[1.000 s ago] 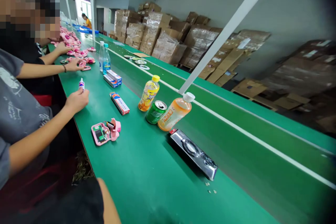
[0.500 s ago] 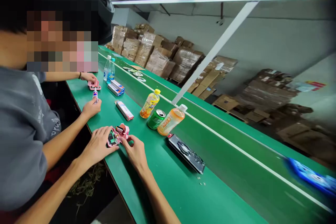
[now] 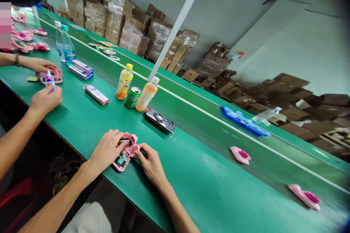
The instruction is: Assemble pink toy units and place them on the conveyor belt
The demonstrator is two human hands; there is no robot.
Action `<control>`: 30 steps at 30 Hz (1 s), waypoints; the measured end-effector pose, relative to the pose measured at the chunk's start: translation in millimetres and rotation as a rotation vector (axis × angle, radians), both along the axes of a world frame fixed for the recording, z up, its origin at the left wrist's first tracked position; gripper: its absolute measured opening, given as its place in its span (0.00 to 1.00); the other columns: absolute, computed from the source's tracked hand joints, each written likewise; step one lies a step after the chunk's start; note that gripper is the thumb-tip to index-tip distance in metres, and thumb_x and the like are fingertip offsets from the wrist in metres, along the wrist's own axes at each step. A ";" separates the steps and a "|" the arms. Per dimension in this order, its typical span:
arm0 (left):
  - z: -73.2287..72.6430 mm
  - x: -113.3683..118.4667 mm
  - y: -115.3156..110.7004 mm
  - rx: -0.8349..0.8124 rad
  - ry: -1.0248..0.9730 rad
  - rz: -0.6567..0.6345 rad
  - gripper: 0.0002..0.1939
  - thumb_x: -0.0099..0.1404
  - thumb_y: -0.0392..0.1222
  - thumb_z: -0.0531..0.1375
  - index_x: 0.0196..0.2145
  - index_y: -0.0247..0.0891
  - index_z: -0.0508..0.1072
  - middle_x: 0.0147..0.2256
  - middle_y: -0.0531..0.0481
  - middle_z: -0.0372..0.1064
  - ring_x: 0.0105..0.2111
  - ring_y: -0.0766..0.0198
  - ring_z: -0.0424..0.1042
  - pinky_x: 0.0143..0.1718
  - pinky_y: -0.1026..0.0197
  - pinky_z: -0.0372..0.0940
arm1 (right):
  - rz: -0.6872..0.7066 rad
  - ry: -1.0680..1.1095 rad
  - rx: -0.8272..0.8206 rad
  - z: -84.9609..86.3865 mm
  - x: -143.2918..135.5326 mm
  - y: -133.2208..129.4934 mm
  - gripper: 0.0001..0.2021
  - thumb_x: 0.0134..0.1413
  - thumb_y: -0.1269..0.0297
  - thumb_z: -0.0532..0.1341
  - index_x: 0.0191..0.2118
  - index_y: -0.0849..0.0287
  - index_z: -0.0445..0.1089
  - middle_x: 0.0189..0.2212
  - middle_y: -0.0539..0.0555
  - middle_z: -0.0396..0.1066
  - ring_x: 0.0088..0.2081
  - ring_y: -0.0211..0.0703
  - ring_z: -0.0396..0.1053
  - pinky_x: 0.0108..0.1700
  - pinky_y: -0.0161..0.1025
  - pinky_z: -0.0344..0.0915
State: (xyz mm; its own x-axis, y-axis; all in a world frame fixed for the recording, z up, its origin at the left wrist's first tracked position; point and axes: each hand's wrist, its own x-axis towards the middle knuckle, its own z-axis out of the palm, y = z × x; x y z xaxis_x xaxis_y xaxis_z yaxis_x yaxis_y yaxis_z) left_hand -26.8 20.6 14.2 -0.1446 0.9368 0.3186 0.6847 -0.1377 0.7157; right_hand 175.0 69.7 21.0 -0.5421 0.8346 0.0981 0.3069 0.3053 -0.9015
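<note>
An opened pink plastic casing (image 3: pixel 132 146) lies between my hands, close to the table's near edge. In its lower half (image 3: pixel 120 161) a green circuit board shows. My left hand (image 3: pixel 105 150) bends over the casing from the left, thumb and fingers closed on it. Beside those fingertips sits a dark part with a pale edge (image 3: pixel 125 141), too small to name. At the casing's right rim, my right hand (image 3: pixel 151 162) pinches the pink edge between thumb and forefinger. The undersides of both grips are hidden.
A co-worker's hands (image 3: pixel 46 98) at left hold a small white tube (image 3: pixel 50 80) and a pink casing (image 3: pixel 56 74). Bottles (image 3: pixel 124 82), a green can (image 3: pixel 133 97), slim boxes (image 3: pixel 96 94) and a phone (image 3: pixel 160 120) stand ahead. Pink pieces (image 3: pixel 240 155) and a blue item (image 3: pixel 243 121) lie on the belt.
My view has swung right and down, bringing pink pieces on the belt into sight. My left fingers have shifted up over the casing; both hands stay on it.
</note>
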 end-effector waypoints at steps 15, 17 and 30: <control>-0.2 19.5 -26.6 0.256 -0.297 -0.120 0.05 0.72 0.41 0.59 0.39 0.43 0.75 0.45 0.49 0.77 0.50 0.59 0.75 0.52 0.59 0.70 | -0.130 -0.118 0.562 28.8 -18.9 -33.8 0.11 0.69 0.62 0.61 0.52 0.56 0.75 0.42 0.56 0.79 0.41 0.44 0.73 0.46 0.40 0.71; -1.7 20.1 -27.3 0.224 -0.336 -0.101 0.04 0.71 0.40 0.60 0.43 0.43 0.74 0.47 0.48 0.76 0.50 0.58 0.75 0.53 0.58 0.70 | -0.129 -0.116 0.471 30.9 -27.8 -36.0 0.11 0.68 0.66 0.60 0.51 0.56 0.76 0.43 0.55 0.79 0.38 0.43 0.74 0.44 0.38 0.72; -7.7 10.4 -20.2 -0.097 -0.829 -0.210 0.17 0.67 0.50 0.65 0.50 0.40 0.79 0.43 0.47 0.81 0.44 0.56 0.80 0.48 0.57 0.74 | -0.089 -0.361 0.707 36.2 -27.4 -22.4 0.11 0.71 0.69 0.55 0.42 0.56 0.75 0.34 0.51 0.80 0.33 0.40 0.77 0.35 0.34 0.67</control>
State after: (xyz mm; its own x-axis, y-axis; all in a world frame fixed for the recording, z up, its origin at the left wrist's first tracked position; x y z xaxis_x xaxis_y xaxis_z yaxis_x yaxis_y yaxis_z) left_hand -16.4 0.4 6.5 -0.1160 0.9878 0.1042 -0.0975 -0.1157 0.9885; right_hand 147.7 47.4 57.3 -0.5755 0.6821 0.4512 0.5932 0.7279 -0.3439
